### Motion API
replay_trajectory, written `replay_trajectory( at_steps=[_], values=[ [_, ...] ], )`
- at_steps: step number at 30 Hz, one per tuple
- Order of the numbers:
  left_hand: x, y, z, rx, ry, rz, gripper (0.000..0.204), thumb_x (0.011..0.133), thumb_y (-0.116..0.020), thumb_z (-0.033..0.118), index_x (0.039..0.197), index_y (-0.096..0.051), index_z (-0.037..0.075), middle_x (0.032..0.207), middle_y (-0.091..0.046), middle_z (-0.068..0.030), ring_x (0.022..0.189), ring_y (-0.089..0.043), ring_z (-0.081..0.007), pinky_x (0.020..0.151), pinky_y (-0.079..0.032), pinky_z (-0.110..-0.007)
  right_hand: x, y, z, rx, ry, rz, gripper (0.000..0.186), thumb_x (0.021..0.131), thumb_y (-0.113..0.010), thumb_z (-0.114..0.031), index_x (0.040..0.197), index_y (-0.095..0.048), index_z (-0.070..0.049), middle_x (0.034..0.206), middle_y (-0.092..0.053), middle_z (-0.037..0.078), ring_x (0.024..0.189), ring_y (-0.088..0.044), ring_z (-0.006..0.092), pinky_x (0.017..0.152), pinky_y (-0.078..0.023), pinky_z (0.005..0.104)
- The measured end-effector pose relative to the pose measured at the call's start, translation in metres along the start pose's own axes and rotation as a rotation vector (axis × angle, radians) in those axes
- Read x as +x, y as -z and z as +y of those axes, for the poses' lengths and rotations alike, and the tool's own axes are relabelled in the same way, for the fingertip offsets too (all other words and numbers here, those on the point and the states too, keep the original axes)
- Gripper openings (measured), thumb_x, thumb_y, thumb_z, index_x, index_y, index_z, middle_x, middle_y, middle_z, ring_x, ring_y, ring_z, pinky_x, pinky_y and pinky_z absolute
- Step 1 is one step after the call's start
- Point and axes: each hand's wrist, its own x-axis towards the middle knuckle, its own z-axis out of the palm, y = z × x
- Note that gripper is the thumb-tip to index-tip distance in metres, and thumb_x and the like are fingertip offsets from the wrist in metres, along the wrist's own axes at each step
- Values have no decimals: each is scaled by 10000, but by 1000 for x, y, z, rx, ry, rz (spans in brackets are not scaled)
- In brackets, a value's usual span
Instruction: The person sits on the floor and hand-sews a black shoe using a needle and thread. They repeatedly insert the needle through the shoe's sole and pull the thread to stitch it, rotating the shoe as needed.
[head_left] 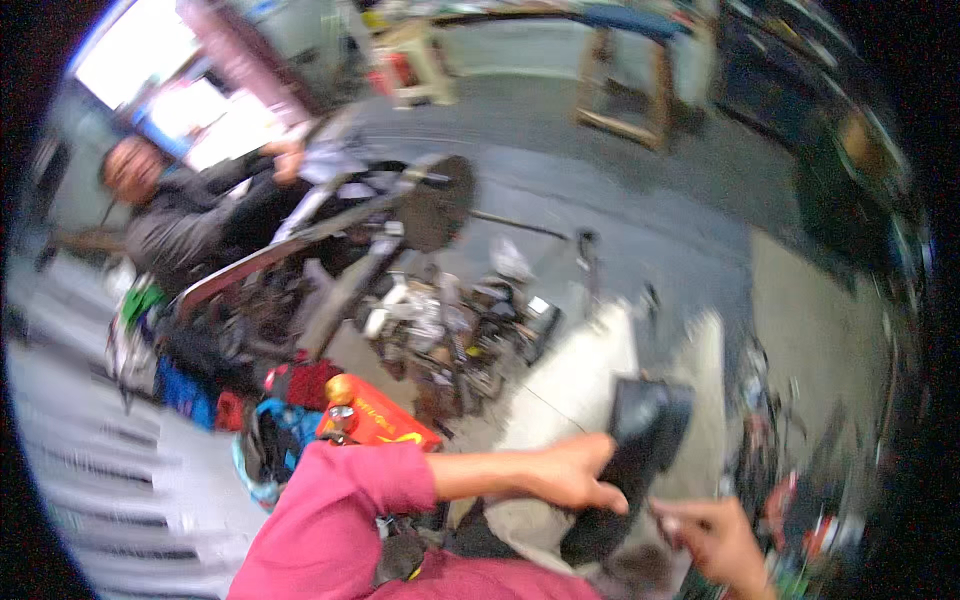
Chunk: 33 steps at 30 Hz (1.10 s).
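Observation:
A long black thing, shoe-like in outline (650, 415), stands tilted over my lap, blurred by motion. My left hand (570, 474) is closed at its left side, thumb pointing towards its lower part. The fingers of my right hand (715, 540) are pinched together just right of the black thing, apart from it. Whatever is between those fingertips, if anything, is too smeared to make out. Pale cloth (575, 385) spreads beneath and beyond the black thing.
A person in dark clothes (200, 215) sits at the left beside a slanted metal frame (285, 250). Mixed small items (450, 335) lie heaped ahead of me. An orange-red box (380, 415) is by my left arm. A wooden stool (625, 95) stands far off; clutter (760, 440) lines the right.

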Motion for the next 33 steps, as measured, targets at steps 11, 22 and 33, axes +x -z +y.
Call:
replay_trajectory(
  at_steps=[11, 22, 33],
  values=[
    [18, -1, -36, -117, -181, -26, 556, 812, -811, 344, 549, -509, -42, 453, -481, -85, 418, -460, -182, 425, -354, -400, 22, -19, -19, 213, 33, 81, 288, 982, -634, -88, 1245, -680, 19, 763, -629, 14, 620, -509, 75, 575, -428, 244],
    [25, -5, -38, -230, -276, 29, 373, 771, -828, 255, 690, -619, -43, 547, -574, -101, 513, -554, -217, 505, -428, -407, 37, -28, -25, 327, -25, 143, 91, 927, -704, -93, 959, -703, -7, 674, -639, 12, 531, -508, 61, 479, -379, 224],
    [-13, -5, -10, -809, -24, -223, 120, 837, -737, 76, 788, -638, 29, 617, -585, -55, 487, -577, -195, 447, -450, -339, 8, -28, -15, 243, 128, 102, 239, 944, -677, -128, 1122, -708, 28, 759, -652, 7, 618, -535, 72, 561, -416, 228]
  ],
)
